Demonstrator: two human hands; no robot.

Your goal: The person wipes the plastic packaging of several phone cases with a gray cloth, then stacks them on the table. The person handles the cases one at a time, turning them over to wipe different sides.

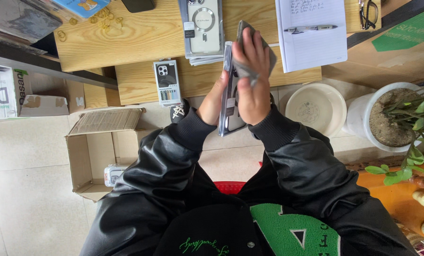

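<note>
My left hand (215, 101) holds a flat packaged phone case (229, 95) upright by its lower edge, seen nearly edge-on. My right hand (252, 76) presses a grey cloth (258, 66) against the case's right face, fingers spread upward. Both arms wear black leather-like sleeves. Behind the hands is a low wooden table (141, 38). A stack of clear phone cases in packaging (203, 28) lies on it just beyond the hands, and a small boxed phone case (167, 81) lies to their left.
A lined notebook (311, 33) with a pen (310, 29) and glasses (369, 13) lie at the table's right. An open cardboard box (98, 151) sits on the tiled floor at left. A cream basin (317, 108) and a white plant pot (387, 116) stand at right.
</note>
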